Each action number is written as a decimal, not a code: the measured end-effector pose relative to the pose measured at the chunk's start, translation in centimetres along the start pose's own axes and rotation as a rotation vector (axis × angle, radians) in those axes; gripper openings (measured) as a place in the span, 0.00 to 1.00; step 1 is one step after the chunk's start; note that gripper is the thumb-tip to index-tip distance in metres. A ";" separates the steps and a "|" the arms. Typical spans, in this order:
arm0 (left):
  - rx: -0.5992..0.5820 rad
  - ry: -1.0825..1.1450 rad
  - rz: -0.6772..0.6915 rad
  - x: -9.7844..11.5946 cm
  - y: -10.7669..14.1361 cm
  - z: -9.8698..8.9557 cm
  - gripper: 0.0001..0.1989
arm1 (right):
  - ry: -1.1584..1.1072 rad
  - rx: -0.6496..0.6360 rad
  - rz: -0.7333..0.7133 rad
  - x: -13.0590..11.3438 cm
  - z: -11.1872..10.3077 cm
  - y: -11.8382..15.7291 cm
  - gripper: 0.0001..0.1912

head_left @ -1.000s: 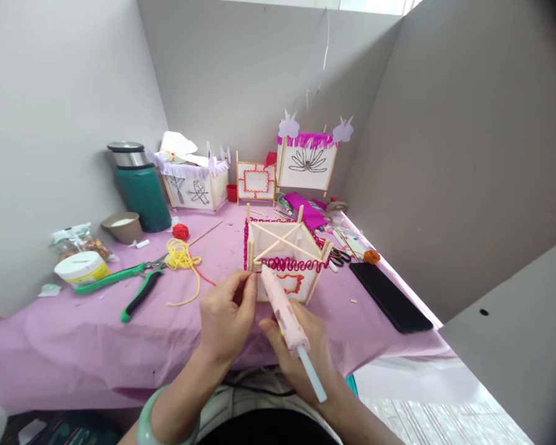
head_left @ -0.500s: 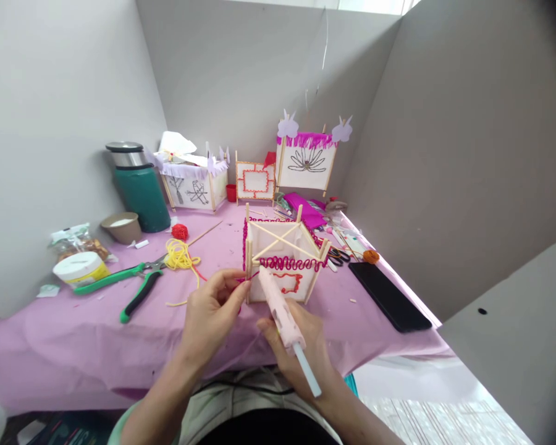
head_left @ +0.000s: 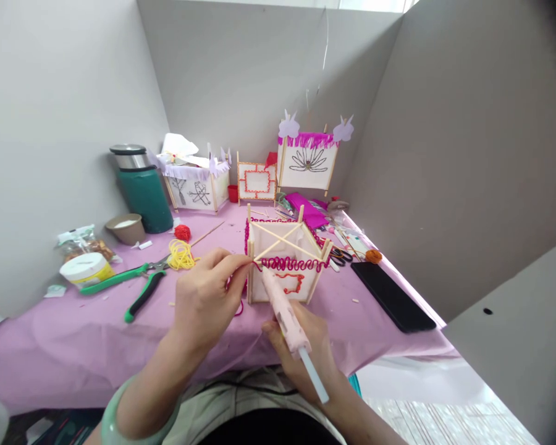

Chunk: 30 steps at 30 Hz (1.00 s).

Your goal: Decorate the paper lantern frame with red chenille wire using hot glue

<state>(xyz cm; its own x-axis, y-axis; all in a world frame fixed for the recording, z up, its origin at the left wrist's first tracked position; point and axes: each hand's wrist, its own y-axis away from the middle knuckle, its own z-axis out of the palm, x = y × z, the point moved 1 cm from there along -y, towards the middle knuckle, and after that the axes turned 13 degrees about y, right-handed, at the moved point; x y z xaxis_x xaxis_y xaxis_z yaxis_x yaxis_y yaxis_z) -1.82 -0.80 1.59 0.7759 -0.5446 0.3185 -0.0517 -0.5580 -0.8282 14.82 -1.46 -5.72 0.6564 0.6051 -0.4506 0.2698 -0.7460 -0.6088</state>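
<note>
A small box frame [head_left: 314,285] of wooden sticks with white panels stands on the table before me, sticks crossed over its top. Wavy magenta yarn [head_left: 290,264] runs along its upper front edge, above an orange-red yarn outline [head_left: 296,283]. My left hand [head_left: 209,289] pinches a strand of magenta yarn at the frame's front left corner post. In my right hand [head_left: 306,337] is a pale pink hot glue gun [head_left: 285,314], a glue stick [head_left: 314,375] poking out of its back. The gun's nozzle is close to the yarn near that corner; whether it touches is unclear.
Green-handled pliers [head_left: 141,296], yellow yarn [head_left: 180,254] and a red yarn ball [head_left: 182,232] lie left. Behind them stands a green flask [head_left: 144,198]. A black phone [head_left: 391,296] and scissors [head_left: 340,255] lie right. Decorated panels [head_left: 257,182] stand at the back.
My left hand has risen along the corner post, lifting the magenta strand to the frame's top edge. The glue gun stays near the same corner.
</note>
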 end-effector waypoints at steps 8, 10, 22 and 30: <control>-0.001 -0.279 0.208 0.5 -1.5 0.6 0.10 | 0.011 0.011 -0.008 0.0 0.1 -0.1 0.14; -0.010 -0.311 0.232 0.7 -1.8 0.7 0.10 | 0.020 0.027 -0.017 0.1 0.2 -0.1 0.15; -0.057 -0.377 0.223 0.7 -2.2 0.9 0.12 | -0.034 -0.010 -0.098 0.7 0.3 0.4 0.08; -0.062 -0.361 0.228 0.7 -2.3 0.9 0.11 | -0.068 0.008 -0.088 0.3 0.1 0.1 0.08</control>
<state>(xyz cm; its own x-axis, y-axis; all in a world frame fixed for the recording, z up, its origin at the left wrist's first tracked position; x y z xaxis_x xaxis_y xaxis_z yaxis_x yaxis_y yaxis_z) -0.60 0.64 3.27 0.9098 -0.4106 -0.0603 -0.2764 -0.4912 -0.8261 14.94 -1.30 -5.96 0.5815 0.6855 -0.4382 0.3184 -0.6873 -0.6528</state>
